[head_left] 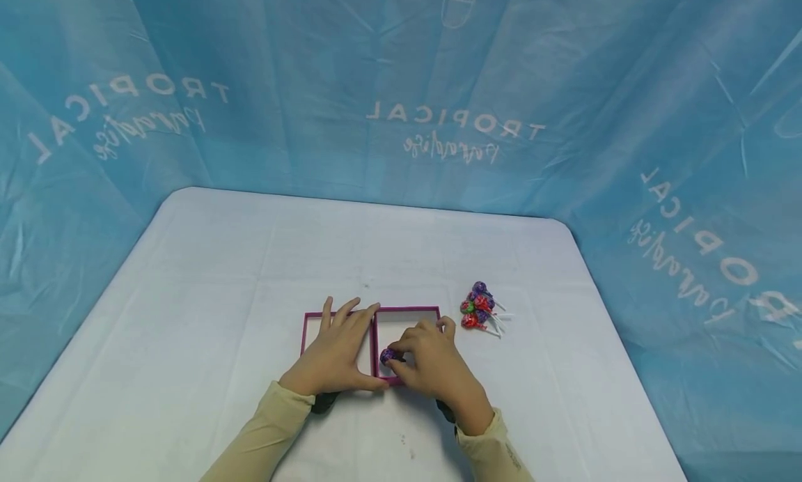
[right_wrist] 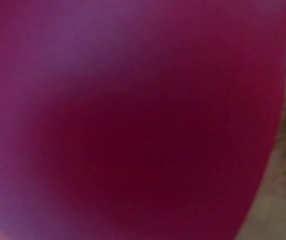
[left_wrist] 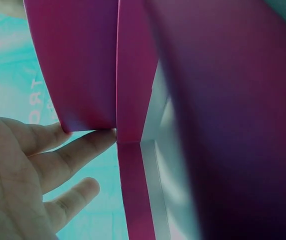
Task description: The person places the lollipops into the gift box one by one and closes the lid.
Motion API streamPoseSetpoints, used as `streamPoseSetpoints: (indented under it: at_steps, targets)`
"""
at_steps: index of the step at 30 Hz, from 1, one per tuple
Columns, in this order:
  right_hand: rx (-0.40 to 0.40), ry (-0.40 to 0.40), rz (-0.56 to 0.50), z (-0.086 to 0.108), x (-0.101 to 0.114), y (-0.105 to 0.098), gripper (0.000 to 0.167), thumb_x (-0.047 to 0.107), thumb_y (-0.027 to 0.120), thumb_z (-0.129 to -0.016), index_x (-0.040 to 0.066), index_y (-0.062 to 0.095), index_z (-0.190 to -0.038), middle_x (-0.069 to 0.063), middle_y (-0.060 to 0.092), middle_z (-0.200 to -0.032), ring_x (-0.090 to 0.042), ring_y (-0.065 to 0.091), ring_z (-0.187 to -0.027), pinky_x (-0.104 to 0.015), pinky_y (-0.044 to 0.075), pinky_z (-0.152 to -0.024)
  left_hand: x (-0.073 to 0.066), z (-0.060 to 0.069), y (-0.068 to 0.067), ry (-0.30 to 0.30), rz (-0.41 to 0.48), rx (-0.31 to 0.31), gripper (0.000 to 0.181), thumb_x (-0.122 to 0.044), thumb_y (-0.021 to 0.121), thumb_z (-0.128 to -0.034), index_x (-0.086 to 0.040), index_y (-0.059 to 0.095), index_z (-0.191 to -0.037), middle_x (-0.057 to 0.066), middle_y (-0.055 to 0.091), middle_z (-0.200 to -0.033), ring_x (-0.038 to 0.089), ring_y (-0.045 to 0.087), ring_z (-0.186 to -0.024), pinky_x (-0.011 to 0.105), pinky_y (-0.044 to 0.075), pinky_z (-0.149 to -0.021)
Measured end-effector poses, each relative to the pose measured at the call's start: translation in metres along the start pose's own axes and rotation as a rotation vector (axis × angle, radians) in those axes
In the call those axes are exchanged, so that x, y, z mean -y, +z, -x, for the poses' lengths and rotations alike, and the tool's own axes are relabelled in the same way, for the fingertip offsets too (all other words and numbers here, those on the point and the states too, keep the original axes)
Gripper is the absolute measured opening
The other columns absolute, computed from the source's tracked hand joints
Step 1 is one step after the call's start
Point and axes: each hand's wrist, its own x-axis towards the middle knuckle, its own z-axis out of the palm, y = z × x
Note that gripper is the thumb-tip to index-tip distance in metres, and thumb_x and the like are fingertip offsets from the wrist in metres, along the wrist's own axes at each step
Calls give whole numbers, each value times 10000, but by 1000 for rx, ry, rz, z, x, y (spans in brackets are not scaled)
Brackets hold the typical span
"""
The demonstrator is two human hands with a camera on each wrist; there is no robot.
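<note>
Two square compartments with magenta rims and white insides stand side by side; I cannot tell if they form one box. My left hand [head_left: 338, 350] lies across the left compartment [head_left: 303, 332], fingers spread and fairly straight at its far rim, thumb at the near rim by the middle. In the left wrist view, fingertips [left_wrist: 103, 140] touch the magenta wall [left_wrist: 83, 65]. Inside the right compartment [head_left: 407, 308], my right hand [head_left: 432, 356] pinches a purple-wrapped lollipop [head_left: 388, 356] between thumb and fingers. Its stick is hidden. A blurred magenta wall [right_wrist: 133, 125] fills most of the right wrist view.
A small pile of lollipops [head_left: 481, 304] in purple, red and green wrappers lies right of the boxes, white sticks pointing right. White cloth covers the table [head_left: 250, 252]. Blue printed curtains [head_left: 401, 64] hang around its far side and both flanks.
</note>
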Motion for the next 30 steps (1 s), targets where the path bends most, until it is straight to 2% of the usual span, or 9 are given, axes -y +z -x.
streamPoseSetpoints:
  at_steps: [8, 15, 23, 30]
  targets:
    - [88, 31, -7, -13, 3, -3, 171, 339, 844, -806, 243, 829, -947, 108, 738, -881, -123, 563, -846, -561, 320, -882, -1, 0, 2, 0, -6, -10, 1267, -743, 793, -632, -52, 299, -1572, 123, 537, -1457, 371, 282, -1484, 720, 34, -1172]
    - [165, 85, 2, -17, 6, -2, 211, 358, 855, -785, 255, 833, -969, 109, 751, -912, -122, 569, -822, -517, 330, -859, -2, 0, 1, -3, -18, -13, 1269, -751, 787, -632, -47, 303, -1570, 127, 545, -1445, 371, 298, -1478, 735, 55, -1164]
    - [222, 167, -61, -21, 6, 0, 179, 336, 867, -773, 271, 837, -937, 156, 762, -875, -124, 585, -792, -468, 310, -805, -2, -1, 1, -2, -19, -29, 1279, -746, 794, -621, -37, 304, -1565, 126, 553, -1433, 372, 306, -1471, 725, 49, -1167]
    - [250, 169, -78, -20, 8, -4, 195, 346, 851, -791, 271, 834, -971, 149, 767, -883, -127, 581, -792, -478, 312, -821, -2, 0, 2, -6, -13, -28, 1277, -741, 796, -626, -41, 298, -1570, 124, 545, -1441, 368, 307, -1472, 728, 46, -1167]
